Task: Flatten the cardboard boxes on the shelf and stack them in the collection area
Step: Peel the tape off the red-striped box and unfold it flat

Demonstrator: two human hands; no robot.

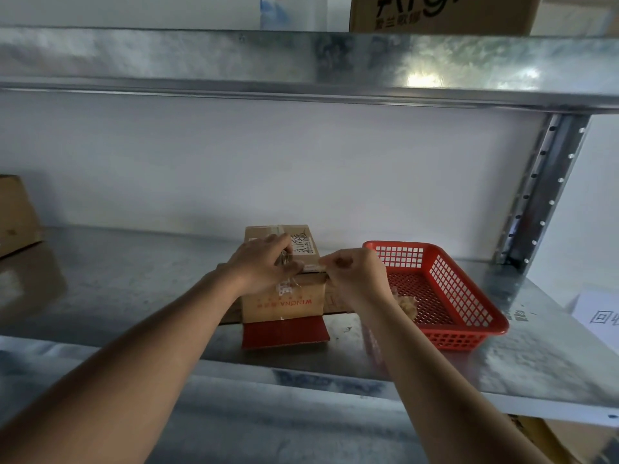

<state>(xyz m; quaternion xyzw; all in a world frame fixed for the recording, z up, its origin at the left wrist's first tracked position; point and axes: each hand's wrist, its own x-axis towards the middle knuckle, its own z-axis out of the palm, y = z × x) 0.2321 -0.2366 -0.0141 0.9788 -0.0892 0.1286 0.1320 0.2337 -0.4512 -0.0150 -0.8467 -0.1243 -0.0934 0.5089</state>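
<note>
Both my forearms reach in from the bottom edge toward the small cardboard box (284,289), which sits on the metal shelf (134,296) at its middle, a little back from the front lip. Its near flap lies folded down flat on the shelf, showing a red inner face, and red lettering runs upside down across the near side. My left hand (264,266) rests on the top of the box with the fingers spread and bent over the taped seam; whether they pinch the tape or only press it I cannot tell. My right hand (355,272) is at the box's top right edge, thumb and forefinger closed on a thin pale strip of tape (318,267) that leads back to the box.

Just to the right of the box, touching or nearly so, stands a red plastic basket (462,296) with a crumpled pale wad in its near left corner, partly hidden by my wrist. A white printed sheet (599,313) lies at the shelf's right end. Another brown carton (16,212) sits at the far left, and a printed carton (442,11) stands on the upper shelf.
</note>
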